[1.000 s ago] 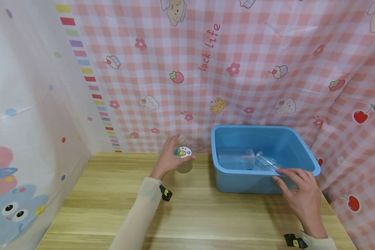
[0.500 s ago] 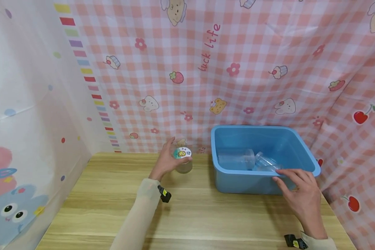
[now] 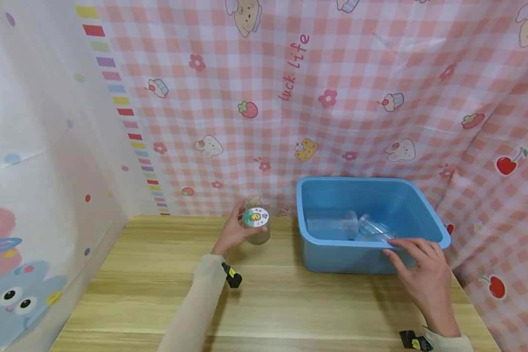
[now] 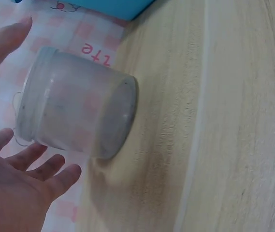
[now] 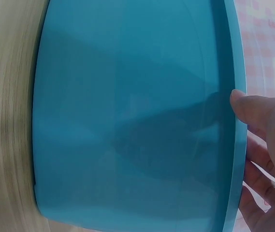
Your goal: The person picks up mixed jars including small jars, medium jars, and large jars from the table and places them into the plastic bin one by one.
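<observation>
A clear plastic jar (image 3: 259,238) with a printed label on its lid (image 3: 256,217) stands upright on the wooden table, left of a blue plastic bin (image 3: 347,256). My left hand (image 3: 233,232) is spread around the jar's left side. In the left wrist view the thumb and relaxed fingers (image 4: 65,181) stand off from the jar (image 4: 79,101). My right hand (image 3: 427,274) pinches the bin's front rim near its right corner, thumb outside and fingers over the inner side. The right wrist view shows that thumb (image 5: 241,106) against the rim.
Inside the bin lie a large clear jar (image 3: 330,224) on its side and a smaller clear container (image 3: 375,229). A pink checked cloth (image 3: 264,127) hangs right behind the table (image 3: 264,303), and a white patterned cloth (image 3: 48,146) hangs at the left.
My left hand's fingers and thumb have loosened and drawn back from the jar's lid, so more of its label shows. The right hand and the bin have stayed in place.
</observation>
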Demonstrator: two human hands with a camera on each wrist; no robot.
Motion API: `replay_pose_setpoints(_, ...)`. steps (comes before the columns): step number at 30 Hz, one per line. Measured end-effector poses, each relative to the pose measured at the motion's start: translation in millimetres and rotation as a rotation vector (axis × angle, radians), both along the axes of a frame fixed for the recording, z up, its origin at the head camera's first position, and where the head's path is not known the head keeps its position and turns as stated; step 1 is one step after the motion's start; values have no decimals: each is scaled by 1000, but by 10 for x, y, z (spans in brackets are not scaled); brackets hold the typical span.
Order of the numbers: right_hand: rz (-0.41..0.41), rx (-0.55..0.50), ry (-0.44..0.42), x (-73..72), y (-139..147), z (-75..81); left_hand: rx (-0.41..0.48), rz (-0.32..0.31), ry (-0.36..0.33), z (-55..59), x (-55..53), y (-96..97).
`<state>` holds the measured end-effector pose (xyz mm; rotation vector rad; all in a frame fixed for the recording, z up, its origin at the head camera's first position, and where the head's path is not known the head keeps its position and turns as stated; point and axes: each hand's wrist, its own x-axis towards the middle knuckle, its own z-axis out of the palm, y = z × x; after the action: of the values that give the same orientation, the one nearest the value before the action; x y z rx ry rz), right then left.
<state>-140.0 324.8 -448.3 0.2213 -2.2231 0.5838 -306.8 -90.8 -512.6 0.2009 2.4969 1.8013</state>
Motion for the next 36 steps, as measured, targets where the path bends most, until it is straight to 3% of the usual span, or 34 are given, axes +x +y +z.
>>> replay_pose_setpoints(15, 28, -5, 13, -5, 10, 14, -13, 46, -23, -137, -28, 81)
replay_pose_setpoints(36, 18, -3, 10, 0, 1, 3, -27, 32, 11, -8, 48, 99)
